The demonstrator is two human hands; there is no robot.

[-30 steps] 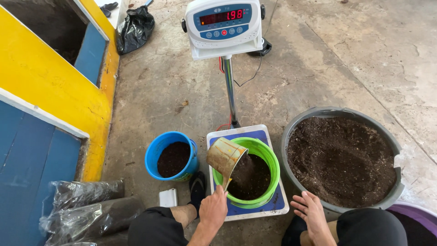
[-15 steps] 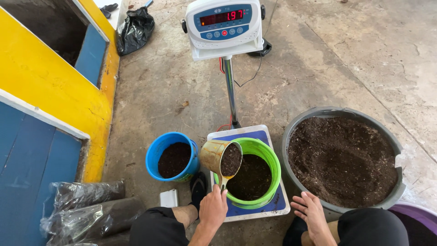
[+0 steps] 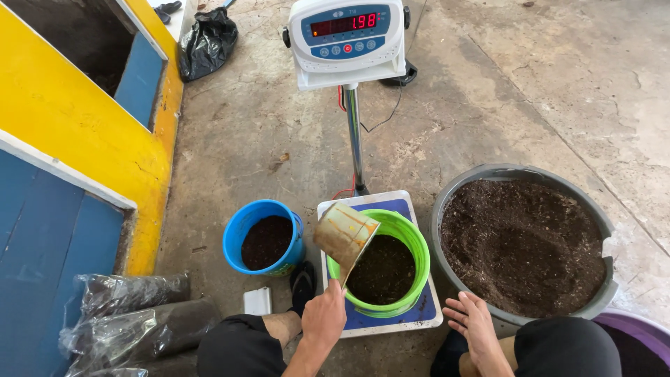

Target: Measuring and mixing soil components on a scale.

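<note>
Big grey tub of dark soil sits on the right, within easy reach of the person squatting at the near edge. Far left, a yellow and blue wall, and at its near foot clear bags packed with soil lie on their sides, out of the way. Middle of the scene: the platform scale, its display head up on a pole facing the person so the red digits can be read while working. The green bucket stands square on the platform, partly filled with soil. Just left of it, on the concrete, a blue bucket also holds soil, touching nothing on the scale.

Now the hands. The left hand is closed in a grip on the handle of a rusty tin scoop, which hangs tipped mouth-down over the green bucket's left rim. The right hand is empty, fingers spread and relaxed, resting near the right knee beside the tub.

Against the picture half a second back: the scoop was then held more level, its mouth showing soil inside; now it is tilted over and the mouth faces down into the bucket. The last red digit on the display also reads differently. The right hand has hardly stirred, and both buckets stand where they were.
</note>
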